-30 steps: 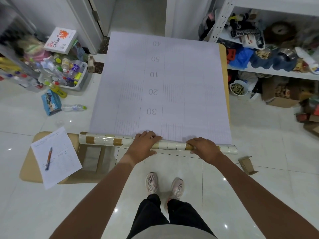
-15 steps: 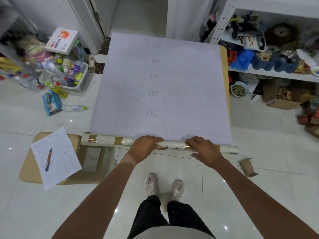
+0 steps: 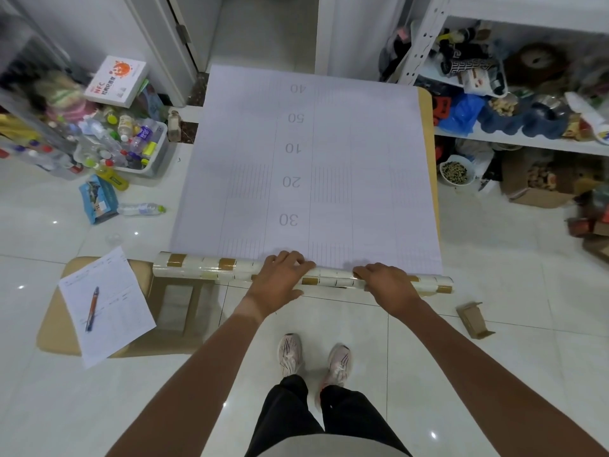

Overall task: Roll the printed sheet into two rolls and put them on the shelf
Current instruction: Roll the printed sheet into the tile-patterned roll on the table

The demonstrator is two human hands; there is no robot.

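Observation:
A large pale printed sheet (image 3: 329,153) with upside-down numbers 40, 50, 10, 20, 30 lies flat over a wooden table (image 3: 427,107). Its near end is wound into a long roll (image 3: 204,270) whose outside shows a white and gold tile pattern. The roll lies across the table's near edge. My left hand (image 3: 280,280) grips the roll near its middle, fingers curled over the top onto the sheet. My right hand (image 3: 389,285) holds it further right in the same way. The white metal shelf (image 3: 514,141) stands to the right of the table.
The shelf is crowded with bags, toys and bowls, with boxes under it. A low stool (image 3: 56,328) at the left carries a form and a pen (image 3: 92,308). A bin of bottles (image 3: 158,150), a floor bottle (image 3: 141,209) and a cardboard scrap (image 3: 474,319) lie around.
Both hands stay on the roll and shift slightly as it turns. A faint number seen by my left hand half a second ago is now covered.

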